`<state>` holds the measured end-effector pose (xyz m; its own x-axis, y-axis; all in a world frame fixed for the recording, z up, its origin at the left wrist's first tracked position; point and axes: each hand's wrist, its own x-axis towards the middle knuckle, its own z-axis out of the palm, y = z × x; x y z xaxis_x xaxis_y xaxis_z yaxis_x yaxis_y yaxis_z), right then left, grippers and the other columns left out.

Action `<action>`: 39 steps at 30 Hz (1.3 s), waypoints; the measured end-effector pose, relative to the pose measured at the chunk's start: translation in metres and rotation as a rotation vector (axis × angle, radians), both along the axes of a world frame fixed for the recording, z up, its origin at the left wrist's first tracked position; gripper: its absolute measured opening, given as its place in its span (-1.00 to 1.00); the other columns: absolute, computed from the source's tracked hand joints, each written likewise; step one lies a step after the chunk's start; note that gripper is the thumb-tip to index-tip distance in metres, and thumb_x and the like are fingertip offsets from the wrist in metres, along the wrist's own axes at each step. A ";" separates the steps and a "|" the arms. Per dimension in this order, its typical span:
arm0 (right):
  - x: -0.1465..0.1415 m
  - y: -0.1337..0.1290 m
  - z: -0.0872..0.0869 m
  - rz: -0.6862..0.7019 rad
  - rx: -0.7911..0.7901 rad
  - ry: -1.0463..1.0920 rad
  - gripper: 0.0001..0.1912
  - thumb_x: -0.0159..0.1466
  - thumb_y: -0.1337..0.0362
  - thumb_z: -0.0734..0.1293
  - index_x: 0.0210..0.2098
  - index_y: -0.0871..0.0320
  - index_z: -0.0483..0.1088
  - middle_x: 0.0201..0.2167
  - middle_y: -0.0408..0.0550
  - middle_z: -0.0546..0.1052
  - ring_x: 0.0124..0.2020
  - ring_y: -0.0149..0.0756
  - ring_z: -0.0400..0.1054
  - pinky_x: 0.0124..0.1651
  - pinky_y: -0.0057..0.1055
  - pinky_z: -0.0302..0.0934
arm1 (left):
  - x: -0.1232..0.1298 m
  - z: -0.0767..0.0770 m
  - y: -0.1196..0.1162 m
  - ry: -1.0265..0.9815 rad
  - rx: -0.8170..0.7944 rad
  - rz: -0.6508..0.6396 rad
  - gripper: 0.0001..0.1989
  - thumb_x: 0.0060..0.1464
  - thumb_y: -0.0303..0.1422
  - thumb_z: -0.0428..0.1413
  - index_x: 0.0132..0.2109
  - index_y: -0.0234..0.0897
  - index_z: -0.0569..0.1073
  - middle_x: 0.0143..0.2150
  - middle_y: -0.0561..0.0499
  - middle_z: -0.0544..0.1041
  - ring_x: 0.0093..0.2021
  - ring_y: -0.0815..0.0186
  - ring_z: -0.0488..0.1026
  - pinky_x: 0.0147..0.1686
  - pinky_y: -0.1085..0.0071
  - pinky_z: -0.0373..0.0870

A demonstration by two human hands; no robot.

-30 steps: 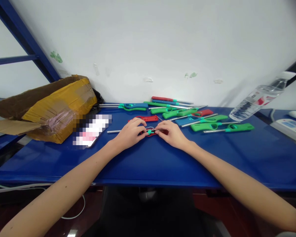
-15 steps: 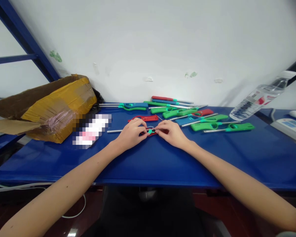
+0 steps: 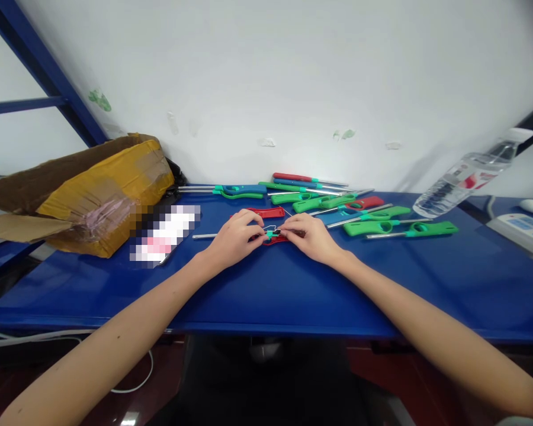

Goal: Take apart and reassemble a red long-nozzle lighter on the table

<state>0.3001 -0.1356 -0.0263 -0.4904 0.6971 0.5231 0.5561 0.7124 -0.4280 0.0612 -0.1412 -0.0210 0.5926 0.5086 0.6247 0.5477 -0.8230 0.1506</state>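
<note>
An opened red stick lighter lies on the blue table, its red housing [image 3: 274, 239] partly hidden by my fingers. Its metal tube [image 3: 204, 236] sticks out to the left. My left hand [image 3: 236, 239] is closed, thumb and fingers pinching the lighter by the turquoise trigger piece [image 3: 272, 234]. Across from it, my right hand [image 3: 311, 238] pinches at the housing's inside, on a small dark part too small to name. A thin white wire [image 3: 270, 227] loops up between the fingertips. Just behind the hands rests a separate red housing half [image 3: 269, 212].
Several green, blue and red stick lighters [image 3: 355, 227] lie along the back and right. An open cardboard box [image 3: 111, 189] and a blurred-out flat object [image 3: 166, 234] are at left. A water bottle [image 3: 464, 177] leans at right beside a white device [image 3: 524, 236].
Both hands stay in almost the same place. The trigger piece and the red housing have tilted slightly between the fingertips, and the fingers have shifted a little.
</note>
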 end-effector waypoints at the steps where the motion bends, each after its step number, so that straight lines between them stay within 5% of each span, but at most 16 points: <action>1: 0.000 0.000 0.000 -0.002 0.003 -0.001 -0.83 0.30 0.33 0.33 -0.23 0.08 0.60 -0.23 0.01 0.61 -0.16 -0.17 0.45 -0.10 -0.22 0.35 | -0.001 0.001 0.000 0.010 -0.012 -0.001 -0.83 0.23 -0.36 0.12 -0.31 -0.29 0.55 -0.16 -0.11 0.51 -0.09 0.19 0.41 -0.08 0.23 0.41; 13: -0.001 -0.004 0.002 0.008 -0.001 -0.012 -0.84 0.29 0.33 0.33 -0.27 0.12 0.59 -0.24 0.02 0.58 -0.22 -0.21 0.42 -0.16 -0.26 0.35 | -0.031 0.035 0.007 0.041 -0.200 -0.018 -0.77 0.21 -0.21 0.13 -0.30 -0.23 0.59 -0.10 -0.09 0.54 -0.09 0.20 0.47 -0.06 0.23 0.44; 20: 0.004 -0.004 -0.002 0.027 0.012 -0.025 -0.84 0.29 0.32 0.35 -0.26 0.06 0.61 -0.22 -0.02 0.57 -0.22 -0.21 0.43 -0.17 -0.26 0.35 | -0.020 0.019 0.010 -0.003 -0.064 0.087 -0.77 0.25 -0.26 0.09 -0.31 -0.27 0.54 -0.17 -0.08 0.55 -0.14 0.21 0.47 -0.09 0.23 0.42; 27: 0.005 -0.005 -0.004 0.063 0.039 -0.063 -0.81 0.32 0.31 0.32 -0.21 0.05 0.61 -0.18 0.00 0.57 -0.18 -0.21 0.44 -0.11 -0.22 0.38 | -0.019 0.001 0.018 -0.023 -0.036 0.333 -0.77 0.22 -0.27 0.10 -0.33 -0.27 0.57 -0.24 -0.08 0.56 -0.21 0.18 0.45 -0.21 0.24 0.40; 39: 0.008 -0.007 -0.002 0.073 0.013 -0.031 -0.78 0.32 0.35 0.29 -0.19 0.05 0.60 -0.17 0.01 0.57 -0.16 -0.19 0.45 -0.08 -0.17 0.39 | -0.023 0.000 0.021 0.030 -0.152 0.344 -0.75 0.21 -0.21 0.12 -0.26 -0.28 0.59 -0.22 -0.12 0.56 -0.15 0.10 0.42 -0.12 0.14 0.41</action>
<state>0.3077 -0.1429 -0.0287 -0.5561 0.6518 0.5157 0.5152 0.7572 -0.4014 0.0385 -0.1198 -0.0206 0.3875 0.7666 0.5121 0.7944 -0.5595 0.2364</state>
